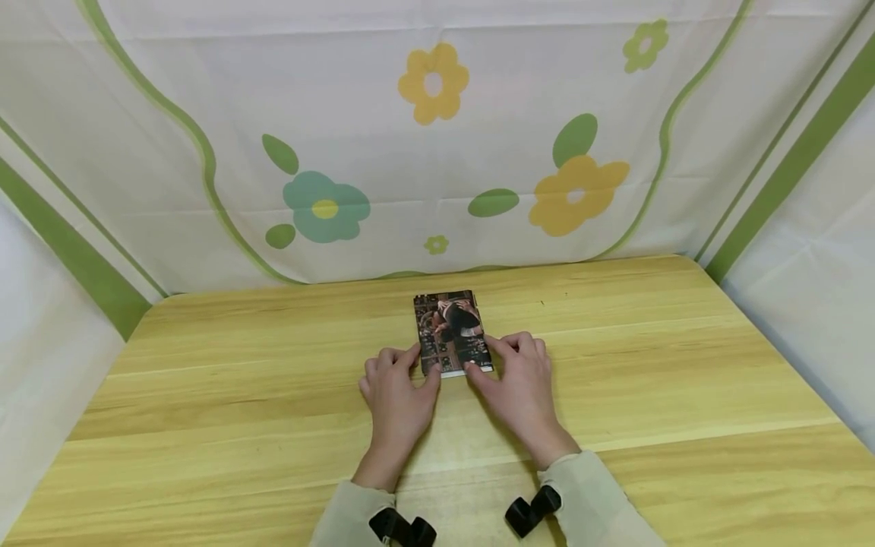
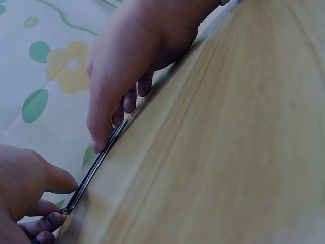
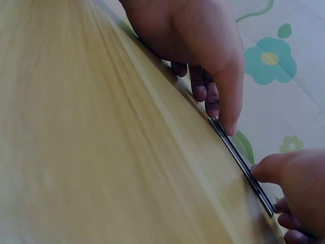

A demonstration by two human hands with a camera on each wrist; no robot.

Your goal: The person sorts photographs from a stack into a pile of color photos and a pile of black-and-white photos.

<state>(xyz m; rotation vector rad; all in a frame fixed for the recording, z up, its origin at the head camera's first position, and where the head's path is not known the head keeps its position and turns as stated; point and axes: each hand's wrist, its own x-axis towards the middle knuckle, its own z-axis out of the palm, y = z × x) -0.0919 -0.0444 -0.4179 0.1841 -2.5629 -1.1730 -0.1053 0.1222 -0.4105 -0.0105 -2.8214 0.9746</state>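
Note:
A small stack of photo cards lies flat on the wooden table, its top card printed with a dark picture of people. My left hand grips the near left corner, thumb at the near edge and index finger along the left side. Mirroring it, my right hand holds the near right corner between thumb and index finger. From the side, the left wrist view shows several thin dark and light layers in the stack's edge. Both thumbs meet that edge, and the other fingers curl beside the cards.
Pale wood-grain table stretches out on both sides of the hands. Behind it hangs a white cloth with printed flowers, and similar cloth panels close off the left and right. Black straps sit on both sleeves.

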